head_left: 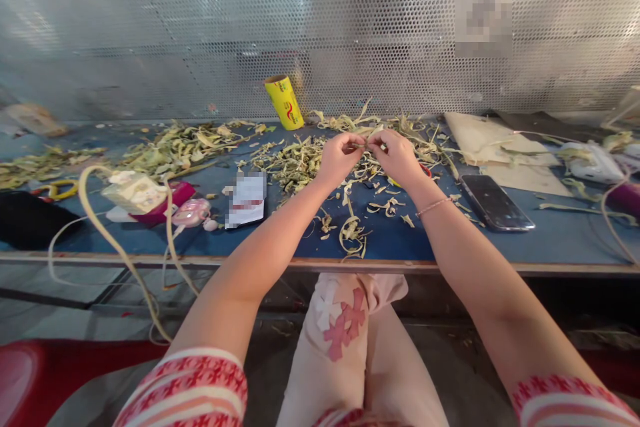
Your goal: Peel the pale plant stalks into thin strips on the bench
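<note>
My left hand (341,157) and my right hand (394,155) meet over the blue worktop, fingertips almost touching. Both are closed in a pinch on a small, thin plant strip (364,146), mostly covered by the fingers. Under and behind them spreads a loose pile of dried, pale green plant strips (295,163), curled and tangled. Smaller scraps (353,230) are scattered nearer the table's front edge. Part of something red and yellow (425,171) shows beside my right wrist, mostly hidden by it.
A yellow tube (285,103) leans near the perforated metal wall (380,27). Phones lie to the left (247,200) and right (496,203). Further left are another plant heap (173,150), yellow-handled scissors (63,189) and cables (125,260). Brown paper sheets (493,137) lie at right.
</note>
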Tool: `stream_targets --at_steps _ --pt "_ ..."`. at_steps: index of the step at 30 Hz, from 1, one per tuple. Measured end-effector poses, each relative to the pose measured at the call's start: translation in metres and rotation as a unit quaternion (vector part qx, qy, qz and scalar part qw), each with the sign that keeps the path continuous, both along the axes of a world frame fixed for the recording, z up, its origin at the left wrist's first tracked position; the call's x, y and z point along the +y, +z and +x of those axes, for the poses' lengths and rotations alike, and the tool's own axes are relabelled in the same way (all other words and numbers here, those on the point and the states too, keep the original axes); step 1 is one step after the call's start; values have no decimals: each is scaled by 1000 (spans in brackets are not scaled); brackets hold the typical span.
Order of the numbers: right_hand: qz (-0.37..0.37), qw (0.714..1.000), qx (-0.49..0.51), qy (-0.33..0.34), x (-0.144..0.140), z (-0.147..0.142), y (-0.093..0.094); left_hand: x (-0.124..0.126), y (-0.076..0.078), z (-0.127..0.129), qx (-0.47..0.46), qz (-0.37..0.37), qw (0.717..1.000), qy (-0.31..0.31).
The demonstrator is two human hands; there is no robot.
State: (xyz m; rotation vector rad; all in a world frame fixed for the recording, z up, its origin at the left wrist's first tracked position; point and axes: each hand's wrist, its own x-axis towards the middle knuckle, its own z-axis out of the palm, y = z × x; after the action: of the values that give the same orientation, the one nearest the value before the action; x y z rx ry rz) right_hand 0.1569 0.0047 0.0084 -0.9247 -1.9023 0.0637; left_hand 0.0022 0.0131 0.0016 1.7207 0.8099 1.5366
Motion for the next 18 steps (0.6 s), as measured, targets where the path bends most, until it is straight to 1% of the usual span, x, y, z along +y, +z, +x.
stream_targets --at_steps 6,10,14,18 --pt "1 999 -53 -4 2 3 0 -1 0 1 13 -7 1000 -9" --pt "-3 997 -76 0 2 5 -1 1 -1 0 39 -12 999 -1" --pt "-6 998 -68 5 3 6 -2 2 0 -1 51 -31 998 1" --pt "-20 999 -35 18 6 5 -2 1 1 -1 46 -39 998 -2"
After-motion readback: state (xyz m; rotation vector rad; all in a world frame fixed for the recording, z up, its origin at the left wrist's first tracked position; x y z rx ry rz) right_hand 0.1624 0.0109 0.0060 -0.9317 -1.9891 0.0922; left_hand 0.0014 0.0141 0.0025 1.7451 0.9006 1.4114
